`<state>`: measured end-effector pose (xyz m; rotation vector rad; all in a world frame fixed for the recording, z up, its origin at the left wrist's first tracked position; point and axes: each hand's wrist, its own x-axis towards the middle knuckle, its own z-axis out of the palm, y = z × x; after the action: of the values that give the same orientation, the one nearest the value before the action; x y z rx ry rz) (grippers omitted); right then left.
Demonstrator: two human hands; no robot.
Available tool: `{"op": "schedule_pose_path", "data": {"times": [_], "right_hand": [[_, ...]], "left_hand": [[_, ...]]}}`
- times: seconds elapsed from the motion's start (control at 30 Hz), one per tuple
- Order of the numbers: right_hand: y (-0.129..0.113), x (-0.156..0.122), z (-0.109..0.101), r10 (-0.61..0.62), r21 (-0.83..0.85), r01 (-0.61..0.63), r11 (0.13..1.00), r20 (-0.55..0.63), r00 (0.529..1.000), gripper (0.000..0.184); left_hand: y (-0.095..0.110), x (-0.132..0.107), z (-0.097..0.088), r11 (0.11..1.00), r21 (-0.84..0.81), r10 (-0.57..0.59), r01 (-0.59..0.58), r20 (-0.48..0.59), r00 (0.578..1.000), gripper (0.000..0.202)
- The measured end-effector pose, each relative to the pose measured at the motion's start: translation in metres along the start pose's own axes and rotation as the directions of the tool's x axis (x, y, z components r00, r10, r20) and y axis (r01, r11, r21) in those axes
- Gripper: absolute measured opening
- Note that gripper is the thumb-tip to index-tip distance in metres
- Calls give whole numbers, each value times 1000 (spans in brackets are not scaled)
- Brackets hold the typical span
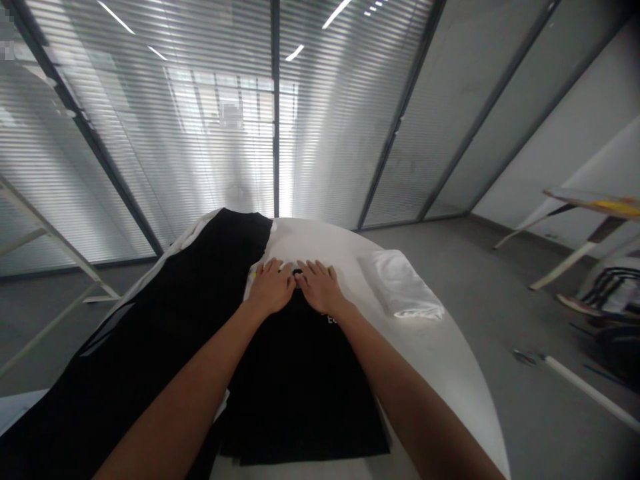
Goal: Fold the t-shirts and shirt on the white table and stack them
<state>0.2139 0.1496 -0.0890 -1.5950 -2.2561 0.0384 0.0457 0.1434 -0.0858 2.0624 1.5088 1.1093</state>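
Observation:
A folded black garment with small white lettering lies on the white table in front of me. My left hand rests on the left of its far end, palm down, fingers apart and pointing away. Beside it, my right hand lies on the right of the same end, its fingers also spread. The thumbs almost meet, with a bit of dark cloth between them. White fabric shows under the left fingers. Left of my hands, a longer black piece of clothing stretches along the table.
A folded white cloth lies at the table's right. Beyond the far edge stands a glass partition with blinds. A white metal frame is at left. On the right are another table and a white pole.

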Motion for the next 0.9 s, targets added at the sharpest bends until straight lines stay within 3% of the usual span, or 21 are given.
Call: {"op": "schedule_pose_path", "data": {"times": [0.07,0.23,0.47,0.57,0.7,0.8,0.9], "right_hand": [[-1,-5,9,-20,-32,22,999,66,998,51],[6,-6,13,-5,-38,10,999,116,993,52],[27,-5,8,168,-54,-164,985,85,982,55],[31,-6,7,223,-61,-220,974,48,974,53],[24,-8,2,296,-93,-299,950,-40,954,49],[20,-9,1,375,-106,-388,916,-121,919,46],[20,-9,0,445,-110,-465,878,-169,880,45]], "left_hand": [[-8,-4,8,1000,-28,-12,14,40,999,33],[-19,-6,14,992,125,-25,16,71,997,40],[-16,-3,11,987,66,-144,148,-49,988,37],[-17,-1,9,976,130,-169,176,-63,984,34],[-14,0,6,916,368,-168,160,-10,986,41],[-10,0,6,867,476,-180,150,17,984,44],[-5,-2,6,827,530,-207,188,-25,978,45]]}}
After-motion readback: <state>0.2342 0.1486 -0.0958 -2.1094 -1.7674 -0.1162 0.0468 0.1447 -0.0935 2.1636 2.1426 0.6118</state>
